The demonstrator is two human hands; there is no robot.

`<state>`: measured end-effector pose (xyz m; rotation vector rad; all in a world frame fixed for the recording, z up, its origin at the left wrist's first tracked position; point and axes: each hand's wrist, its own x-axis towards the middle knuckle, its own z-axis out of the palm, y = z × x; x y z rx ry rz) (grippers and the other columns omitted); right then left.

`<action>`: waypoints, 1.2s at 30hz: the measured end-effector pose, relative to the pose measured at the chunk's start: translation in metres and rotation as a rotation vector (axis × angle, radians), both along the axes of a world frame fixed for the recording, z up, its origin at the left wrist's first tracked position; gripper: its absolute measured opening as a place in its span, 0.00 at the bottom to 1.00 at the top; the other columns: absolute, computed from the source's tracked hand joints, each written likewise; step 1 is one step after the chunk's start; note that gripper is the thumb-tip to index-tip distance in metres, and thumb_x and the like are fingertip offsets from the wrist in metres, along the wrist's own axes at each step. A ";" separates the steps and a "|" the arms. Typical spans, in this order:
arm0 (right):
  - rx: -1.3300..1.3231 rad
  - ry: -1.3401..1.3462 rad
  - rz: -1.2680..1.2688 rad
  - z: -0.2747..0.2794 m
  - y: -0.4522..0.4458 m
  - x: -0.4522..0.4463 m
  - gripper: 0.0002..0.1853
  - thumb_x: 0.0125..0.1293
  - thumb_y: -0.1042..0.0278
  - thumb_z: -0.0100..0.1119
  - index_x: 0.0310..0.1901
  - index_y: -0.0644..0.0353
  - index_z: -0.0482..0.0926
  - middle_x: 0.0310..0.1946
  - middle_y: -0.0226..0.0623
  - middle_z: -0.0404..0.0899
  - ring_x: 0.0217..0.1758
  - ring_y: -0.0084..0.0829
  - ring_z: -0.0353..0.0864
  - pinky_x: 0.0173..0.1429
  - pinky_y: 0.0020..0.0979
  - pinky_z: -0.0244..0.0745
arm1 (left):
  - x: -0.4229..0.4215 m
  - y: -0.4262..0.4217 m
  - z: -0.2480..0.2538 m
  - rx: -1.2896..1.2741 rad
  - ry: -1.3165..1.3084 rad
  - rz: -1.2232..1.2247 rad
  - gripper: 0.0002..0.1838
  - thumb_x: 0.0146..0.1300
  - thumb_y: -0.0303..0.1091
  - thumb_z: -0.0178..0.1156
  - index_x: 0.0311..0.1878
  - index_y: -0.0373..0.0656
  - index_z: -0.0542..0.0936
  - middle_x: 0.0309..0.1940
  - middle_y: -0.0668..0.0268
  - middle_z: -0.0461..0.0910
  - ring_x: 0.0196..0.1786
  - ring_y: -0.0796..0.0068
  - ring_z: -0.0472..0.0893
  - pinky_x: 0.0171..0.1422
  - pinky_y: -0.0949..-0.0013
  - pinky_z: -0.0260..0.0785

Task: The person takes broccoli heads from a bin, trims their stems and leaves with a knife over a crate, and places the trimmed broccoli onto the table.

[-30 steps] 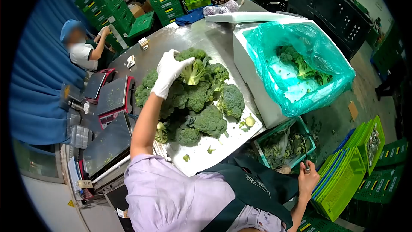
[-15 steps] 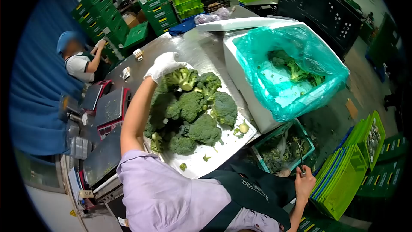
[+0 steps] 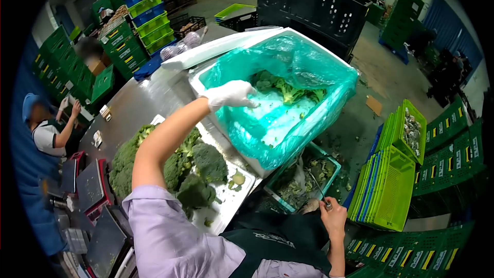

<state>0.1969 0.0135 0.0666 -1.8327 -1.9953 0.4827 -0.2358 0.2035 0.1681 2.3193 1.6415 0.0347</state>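
well, your gloved left hand [image 3: 229, 94] hangs over the near-left rim of the foam box [image 3: 239, 154], fingers loosely bent, thumb apart from them, with nothing visible between. low on the right, your bare right hand [image 3: 334, 213] is wrapped round the handle of a knife [image 3: 315, 181], blade pointing up and away over the scrap crate [image 3: 278, 201]. the broccoli lies in two places: a few heads inside the box, toward its far side, and a heap on the white tray [image 3: 224, 211], thickest at the tray's left.

watch that blade: a careless swing up and left could slit the green liner [image 3: 329, 98] where it droops over the box's near corner, and a lapse of attention could bring the edge round to your apron [image 3: 267, 237]. the liner is loose and rumpled, so your glove might snag a fold and drag it down over the heads. your left forearm [image 3: 172, 134] crosses above the heap; dip the elbow and you could nudge a head over the tray's edge. mind the cut stalk [image 3: 237, 179] by the tray's right edge, too: a light knock might roll it off. and the lid [image 3: 216, 49], by the box's far-left edge, could slide if the box gets bumped.
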 end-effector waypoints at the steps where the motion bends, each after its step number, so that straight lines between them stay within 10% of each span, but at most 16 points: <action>1: 0.008 0.008 -0.014 -0.002 0.001 0.002 0.13 0.57 0.59 0.65 0.36 0.60 0.83 0.25 0.47 0.81 0.28 0.48 0.82 0.32 0.39 0.77 | 0.006 0.022 -0.011 -0.075 0.058 -0.038 0.31 0.55 0.54 0.63 0.51 0.36 0.79 0.45 0.48 0.80 0.48 0.49 0.79 0.53 0.57 0.72; 6: -0.018 -0.012 -0.102 -0.009 0.005 0.011 0.13 0.58 0.58 0.64 0.36 0.59 0.83 0.21 0.48 0.80 0.25 0.48 0.81 0.30 0.41 0.75 | 0.039 0.110 -0.067 -0.121 0.267 -0.058 0.24 0.51 0.50 0.66 0.42 0.37 0.82 0.35 0.53 0.83 0.41 0.52 0.82 0.45 0.56 0.75; 11: -0.113 -0.055 -0.199 -0.016 0.006 0.020 0.14 0.58 0.55 0.64 0.36 0.58 0.83 0.23 0.47 0.81 0.28 0.50 0.80 0.33 0.43 0.75 | 0.081 0.178 -0.101 0.127 0.348 -0.212 0.41 0.49 0.47 0.68 0.67 0.48 0.64 0.57 0.53 0.71 0.59 0.52 0.72 0.55 0.54 0.72; 17: -0.271 -0.001 -0.327 -0.028 0.005 0.034 0.18 0.57 0.53 0.65 0.37 0.63 0.82 0.20 0.51 0.78 0.27 0.53 0.79 0.32 0.43 0.73 | 0.106 0.239 -0.111 0.143 0.103 -0.046 0.43 0.41 0.50 0.73 0.63 0.48 0.69 0.53 0.52 0.76 0.54 0.52 0.76 0.57 0.57 0.71; 25: -0.173 -0.075 -0.311 -0.040 -0.001 0.047 0.16 0.59 0.54 0.63 0.36 0.61 0.82 0.22 0.51 0.79 0.27 0.51 0.80 0.32 0.44 0.74 | 0.123 0.231 -0.115 0.149 0.254 0.055 0.22 0.39 0.46 0.67 0.38 0.44 0.83 0.34 0.56 0.83 0.39 0.56 0.83 0.44 0.61 0.76; 36: -0.108 -0.043 -0.285 -0.037 -0.002 0.052 0.14 0.58 0.56 0.64 0.37 0.59 0.82 0.22 0.50 0.79 0.27 0.51 0.79 0.33 0.44 0.74 | 0.076 0.142 -0.030 -0.061 -0.038 0.203 0.40 0.38 0.54 0.69 0.53 0.39 0.72 0.44 0.52 0.80 0.48 0.55 0.80 0.52 0.59 0.72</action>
